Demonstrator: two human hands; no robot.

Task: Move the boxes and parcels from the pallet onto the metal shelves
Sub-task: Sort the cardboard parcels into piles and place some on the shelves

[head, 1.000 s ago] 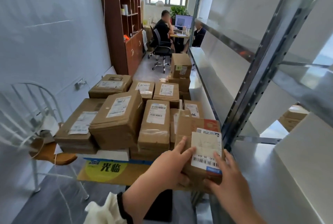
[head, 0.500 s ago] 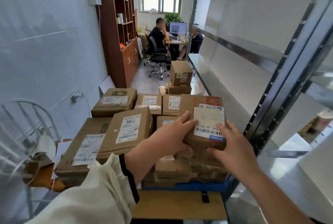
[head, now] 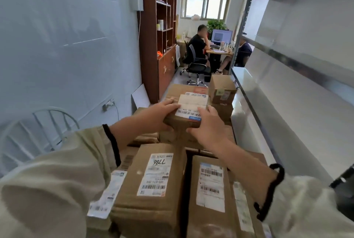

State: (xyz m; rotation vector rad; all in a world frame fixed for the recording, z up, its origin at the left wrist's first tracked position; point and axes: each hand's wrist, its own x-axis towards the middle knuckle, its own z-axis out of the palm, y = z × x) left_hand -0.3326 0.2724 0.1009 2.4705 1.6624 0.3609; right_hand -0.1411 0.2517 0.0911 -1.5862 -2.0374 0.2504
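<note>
I hold a brown cardboard box (head: 183,96) with a white barcode label up at chest height, above the stack. My left hand (head: 159,116) grips its left near corner, thumb under and fingers on top. My right hand (head: 207,124) grips its right near corner, fingers over the label. Below my arms lie several labelled cardboard boxes on the pallet, among them one marked 7786 (head: 153,180) and a long one (head: 210,190) beside it. The pallet itself is hidden. The metal shelves (head: 254,88) run along the right.
Another box (head: 222,89) stands on the far boxes next to the shelf edge. A white wire chair (head: 44,132) is at the left by the wall. A wooden cabinet (head: 159,46) stands further back. Two people sit at a desk (head: 218,52) at the far end.
I have lifted the box from the near right of the stack up and forward. My view has moved over the boxes, which now lie under my arms.
</note>
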